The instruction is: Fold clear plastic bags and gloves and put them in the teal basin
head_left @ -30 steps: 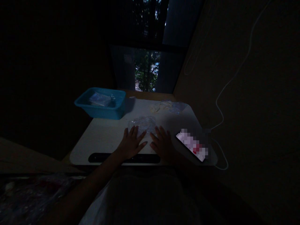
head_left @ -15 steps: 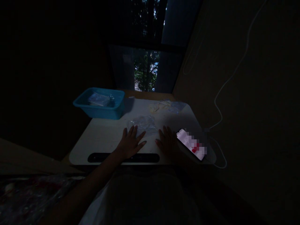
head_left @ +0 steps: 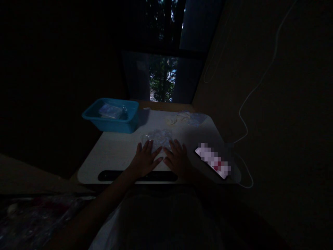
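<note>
The left hand point(head_left: 145, 161) and the right hand point(head_left: 177, 160) lie palm down, spread wide. The clear plastic point(head_left: 161, 136) lies on the white table point(head_left: 110, 152) beyond them, its near edge at the fingertips point(head_left: 150, 143). Farther left stands a blue basket point(head_left: 118, 125); at right, a phone point(head_left: 211, 160).

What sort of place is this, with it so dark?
Probably a dim corner of a home, though perhaps a small workroom: a white table stands before a window with trees outside, bearing a blue tub and a lit phone.
</note>
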`<act>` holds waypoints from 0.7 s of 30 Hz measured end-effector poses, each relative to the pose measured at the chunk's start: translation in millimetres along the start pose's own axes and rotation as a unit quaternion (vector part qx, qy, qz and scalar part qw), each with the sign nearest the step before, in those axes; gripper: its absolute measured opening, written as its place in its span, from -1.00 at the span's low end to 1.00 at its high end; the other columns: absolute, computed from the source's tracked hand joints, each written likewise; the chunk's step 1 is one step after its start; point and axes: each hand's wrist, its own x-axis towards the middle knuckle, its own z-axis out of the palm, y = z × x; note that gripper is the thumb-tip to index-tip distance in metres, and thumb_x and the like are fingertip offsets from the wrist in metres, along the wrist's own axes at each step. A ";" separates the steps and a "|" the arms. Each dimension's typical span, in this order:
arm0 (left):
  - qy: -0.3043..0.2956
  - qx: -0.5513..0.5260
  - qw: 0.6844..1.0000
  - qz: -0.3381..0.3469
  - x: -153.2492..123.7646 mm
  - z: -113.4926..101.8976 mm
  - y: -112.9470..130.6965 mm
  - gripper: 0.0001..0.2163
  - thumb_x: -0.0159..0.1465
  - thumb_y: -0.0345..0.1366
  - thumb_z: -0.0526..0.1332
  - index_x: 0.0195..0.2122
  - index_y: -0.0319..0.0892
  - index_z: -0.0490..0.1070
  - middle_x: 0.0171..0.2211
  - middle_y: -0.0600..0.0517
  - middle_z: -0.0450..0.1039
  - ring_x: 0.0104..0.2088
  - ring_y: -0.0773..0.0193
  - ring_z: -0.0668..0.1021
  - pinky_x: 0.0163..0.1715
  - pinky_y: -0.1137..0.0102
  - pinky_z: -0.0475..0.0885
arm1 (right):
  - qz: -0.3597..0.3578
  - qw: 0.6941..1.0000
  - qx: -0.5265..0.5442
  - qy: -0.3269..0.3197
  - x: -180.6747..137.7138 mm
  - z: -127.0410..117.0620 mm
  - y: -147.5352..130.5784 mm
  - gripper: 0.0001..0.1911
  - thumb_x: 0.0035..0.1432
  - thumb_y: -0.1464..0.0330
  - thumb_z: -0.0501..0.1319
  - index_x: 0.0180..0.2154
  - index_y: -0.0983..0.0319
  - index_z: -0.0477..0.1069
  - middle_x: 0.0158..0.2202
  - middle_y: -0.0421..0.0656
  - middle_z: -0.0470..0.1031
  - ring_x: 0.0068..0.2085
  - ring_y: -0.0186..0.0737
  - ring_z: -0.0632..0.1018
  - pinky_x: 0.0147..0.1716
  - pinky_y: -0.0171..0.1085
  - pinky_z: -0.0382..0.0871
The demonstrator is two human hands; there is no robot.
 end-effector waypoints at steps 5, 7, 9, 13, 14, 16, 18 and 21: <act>0.012 -0.011 1.000 -0.001 0.0 1.6 0.2 -0.53 0.25 0.01 -0.14 0.16 0.03 0.05 0.24 -0.11 -0.12 0.20 -0.11 0.02 0.03 -0.12 -0.05 | 0.024 1.000 -0.017 0.000 -3.4 4.4 7.5 -0.51 0.18 0.16 -0.06 0.11 0.18 0.14 0.21 0.02 0.05 0.21 0.06 0.01 0.06 0.10 -0.11; 0.011 -0.010 1.000 -0.003 0.3 1.4 0.5 -0.53 0.24 0.01 -0.13 0.16 0.03 0.06 0.24 -0.12 -0.11 0.19 -0.12 0.03 0.03 -0.13 -0.05 | 0.040 0.999 -0.027 0.006 -6.5 5.0 11.7 -0.52 0.19 0.18 -0.06 0.10 0.21 0.14 0.20 0.03 0.06 0.21 0.06 0.02 0.06 0.09 -0.10; 0.005 -0.006 1.000 -0.005 0.6 0.9 0.9 -0.53 0.24 0.01 -0.13 0.15 0.02 0.07 0.23 -0.13 -0.08 0.19 -0.13 0.04 0.03 -0.13 -0.05 | 0.053 0.998 -0.035 0.011 -8.9 4.8 14.7 -0.52 0.19 0.19 -0.06 0.10 0.25 0.14 0.19 0.05 0.08 0.20 0.07 0.04 0.05 0.09 -0.08; 0.000 0.002 1.000 -0.001 0.2 -0.5 1.0 -0.52 0.24 0.01 -0.14 0.17 0.01 0.05 0.22 -0.16 -0.06 0.19 -0.14 0.03 0.03 -0.11 -0.03 | 0.075 0.996 -0.041 0.011 -10.6 3.9 15.9 -0.50 0.20 0.19 -0.07 0.09 0.31 0.16 0.18 0.10 0.09 0.19 0.09 0.07 0.05 0.10 -0.04; 0.002 0.003 1.000 0.003 -0.1 -0.8 1.0 -0.52 0.25 0.00 -0.14 0.17 0.01 0.04 0.23 -0.15 -0.07 0.20 -0.14 0.02 0.03 -0.11 -0.03 | 0.077 0.996 -0.041 0.010 -10.6 3.8 15.7 -0.50 0.20 0.19 -0.07 0.09 0.31 0.16 0.18 0.11 0.09 0.19 0.09 0.08 0.04 0.11 -0.03; 0.008 0.004 1.000 0.018 -0.8 -1.5 0.8 -0.53 0.25 -0.01 -0.15 0.17 0.03 0.03 0.24 -0.13 -0.09 0.21 -0.11 -0.01 0.04 -0.11 -0.05 | 0.076 0.996 -0.043 0.011 -10.5 3.7 15.3 -0.50 0.19 0.19 -0.07 0.09 0.32 0.16 0.17 0.12 0.10 0.19 0.10 0.09 0.04 0.11 -0.02; 0.013 0.004 0.999 0.036 -2.2 -2.7 0.5 -0.56 0.26 -0.03 -0.14 0.16 0.05 0.05 0.24 -0.09 -0.08 0.22 -0.07 -0.05 0.05 -0.12 -0.07 | 0.075 0.996 -0.047 0.014 -10.5 3.7 15.3 -0.50 0.19 0.20 -0.06 0.09 0.31 0.16 0.17 0.12 0.10 0.19 0.10 0.09 0.04 0.10 -0.02; 0.017 0.011 0.999 0.041 -6.5 -6.1 -1.2 -0.59 0.27 -0.06 -0.14 0.11 0.04 0.14 0.23 -0.05 -0.05 0.23 -0.02 -0.06 0.06 -0.13 -0.09 | 0.076 0.996 -0.049 0.014 -10.6 3.8 15.5 -0.50 0.19 0.19 -0.06 0.09 0.30 0.16 0.17 0.10 0.11 0.19 0.09 0.10 0.04 0.08 0.00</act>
